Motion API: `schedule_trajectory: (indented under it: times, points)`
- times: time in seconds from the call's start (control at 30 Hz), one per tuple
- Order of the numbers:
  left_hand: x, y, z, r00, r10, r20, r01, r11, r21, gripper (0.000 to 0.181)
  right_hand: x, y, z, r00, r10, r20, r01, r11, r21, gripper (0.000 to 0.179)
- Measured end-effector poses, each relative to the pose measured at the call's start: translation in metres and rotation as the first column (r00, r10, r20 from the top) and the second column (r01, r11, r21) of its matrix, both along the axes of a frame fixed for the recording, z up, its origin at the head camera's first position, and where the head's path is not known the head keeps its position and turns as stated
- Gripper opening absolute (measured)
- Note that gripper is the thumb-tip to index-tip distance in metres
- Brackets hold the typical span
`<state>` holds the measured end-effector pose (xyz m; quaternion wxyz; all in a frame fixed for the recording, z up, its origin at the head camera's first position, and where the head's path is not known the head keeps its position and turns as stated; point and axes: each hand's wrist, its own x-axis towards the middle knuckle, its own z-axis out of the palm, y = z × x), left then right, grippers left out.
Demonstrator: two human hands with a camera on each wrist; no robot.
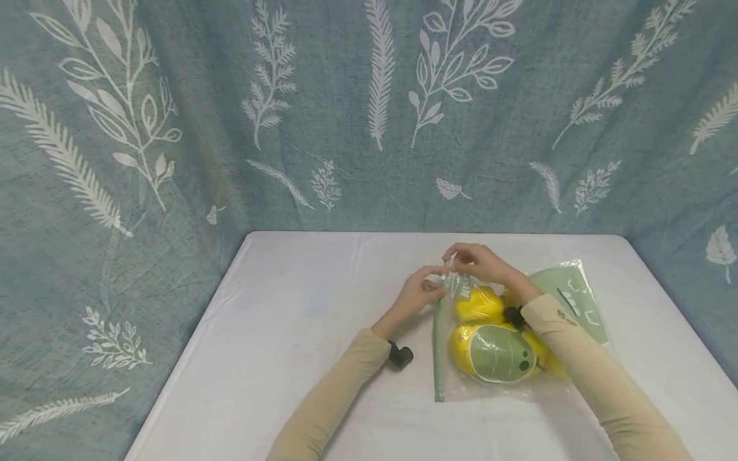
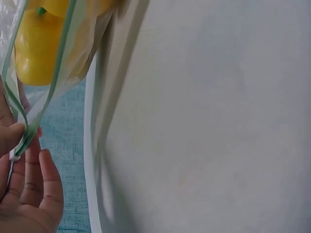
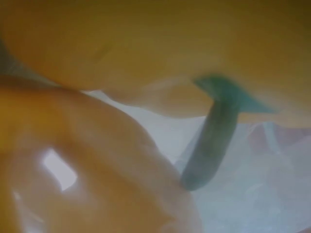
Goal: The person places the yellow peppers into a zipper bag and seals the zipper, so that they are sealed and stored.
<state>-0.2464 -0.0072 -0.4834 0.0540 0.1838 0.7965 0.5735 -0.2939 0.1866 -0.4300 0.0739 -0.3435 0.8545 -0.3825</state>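
Note:
A clear zip bag [image 1: 439, 358] with a green closure strip lies with its strip to the left. Inside are yellow bell peppers [image 1: 478, 304]; a green stem [image 3: 211, 141] fills part of the right wrist view, where the right hand is out of sight. My left hand [image 1: 418, 291] pinches the strip near its far end. In the left wrist view the strip's two green edges part above a white slider [image 2: 14, 156] beside the thumb. From the far side my right hand [image 1: 481, 262] reaches over the bag and grips the strip's far corner, its fingers curled.
A white table [image 1: 277, 333] carries the bag right of its middle. Black wrist cameras sit at both wrists, the left one [image 1: 400, 355] just above the cloth. Patterned blue-green curtain [image 1: 346, 115] hangs behind and at both sides. Green print [image 1: 567, 294] covers the bag's right end.

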Motion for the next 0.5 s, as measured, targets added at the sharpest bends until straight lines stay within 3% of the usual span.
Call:
schedule_trajectory:
  times: [0.3, 0.5]
  points:
    - [0.007, -0.003, 0.000, 0.998, -0.036, 0.046, 0.036, 0.999, 0.001, 0.045, 0.001, 0.002, -0.001, 1.000, 0.006, -0.021, -0.006, 1.000, -0.007, 0.020]
    - [0.013, -0.005, 0.002, 0.995, -0.053, 0.085, 0.053, 0.999, 0.005, 0.043, 0.003, 0.004, -0.001, 0.994, 0.074, -0.077, -0.079, 0.995, -0.067, 0.018]
